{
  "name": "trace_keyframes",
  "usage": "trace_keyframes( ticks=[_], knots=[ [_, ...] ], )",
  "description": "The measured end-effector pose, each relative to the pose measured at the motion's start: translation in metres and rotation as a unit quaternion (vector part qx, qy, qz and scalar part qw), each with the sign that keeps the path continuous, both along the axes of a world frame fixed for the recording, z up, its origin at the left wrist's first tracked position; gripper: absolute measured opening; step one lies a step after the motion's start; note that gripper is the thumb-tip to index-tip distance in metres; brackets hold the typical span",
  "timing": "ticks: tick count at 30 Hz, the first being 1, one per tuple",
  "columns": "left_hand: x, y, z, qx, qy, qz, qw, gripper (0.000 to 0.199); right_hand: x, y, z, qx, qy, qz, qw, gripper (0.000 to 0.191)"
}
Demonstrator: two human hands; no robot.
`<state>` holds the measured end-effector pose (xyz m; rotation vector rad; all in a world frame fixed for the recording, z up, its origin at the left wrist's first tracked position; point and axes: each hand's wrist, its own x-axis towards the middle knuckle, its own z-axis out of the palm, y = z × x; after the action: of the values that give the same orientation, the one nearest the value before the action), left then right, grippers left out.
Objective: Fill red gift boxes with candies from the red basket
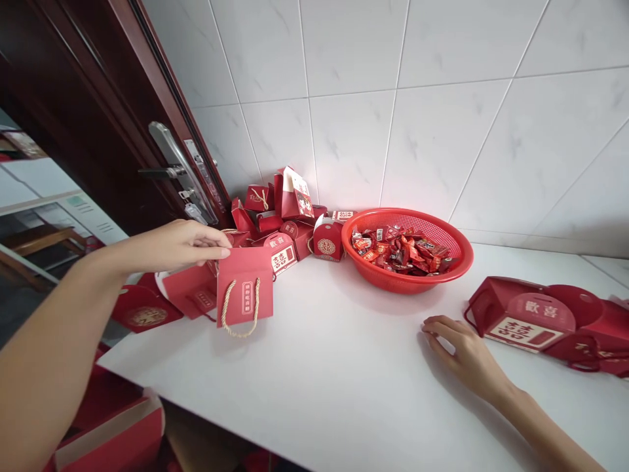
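Note:
My left hand [199, 244] pinches the top corner of a red gift box [246, 285] with a looped rope handle on its front. This box is in front of a heap of other red boxes. My right hand [457, 351] rests on the white table [334, 367], its fingers loosely curved and apart, with nothing in them. Beyond it stands a red plastic basket [407, 285] holding many wrapped candies [403, 252]. Close to the right hand lies a red box with a white label [528, 328].
Several red boxes [295, 236] are heaped against the tiled wall [354, 144]. More red boxes [147, 308] sit at the table's left edge, and an open one [113, 439] is below it. A dark door with a metal handle [170, 147] is at the left.

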<state>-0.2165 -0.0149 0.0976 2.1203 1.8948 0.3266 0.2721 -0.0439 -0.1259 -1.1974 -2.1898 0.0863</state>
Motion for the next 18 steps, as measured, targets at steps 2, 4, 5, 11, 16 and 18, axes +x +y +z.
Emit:
trace_keyframes(
  ticks=[2, 4, 5, 11, 16, 18],
  knots=[
    [0.021, -0.003, 0.009, -0.053, -0.039, -0.049, 0.997, 0.046, -0.002, 0.0, -0.001, -0.009, 0.017, 0.0, 1.0, 0.024],
    [0.049, -0.004, 0.009, -0.045, -0.056, -0.081, 0.994, 0.041, -0.005, -0.001, 0.001, -0.017, 0.04, 0.0, 0.999, 0.024],
    [0.064, -0.004, 0.004, -0.017, -0.06, -0.117, 0.991, 0.038, -0.007, -0.002, 0.002, -0.022, 0.054, 0.0, 0.998, 0.024],
    [0.145, 0.0, -0.062, 0.177, -0.126, -0.356, 0.909, 0.021, -0.017, -0.011, 0.019, -0.094, 0.175, -0.032, 0.98, 0.03],
    [0.173, -0.003, -0.116, 0.213, -0.146, -0.417, 0.871, 0.025, -0.024, -0.014, 0.024, -0.11, 0.254, -0.003, 0.961, 0.038],
    [0.178, -0.006, -0.128, 0.218, -0.143, -0.431, 0.864, 0.027, -0.027, -0.014, 0.024, -0.117, 0.285, 0.003, 0.951, 0.043]
  ],
)
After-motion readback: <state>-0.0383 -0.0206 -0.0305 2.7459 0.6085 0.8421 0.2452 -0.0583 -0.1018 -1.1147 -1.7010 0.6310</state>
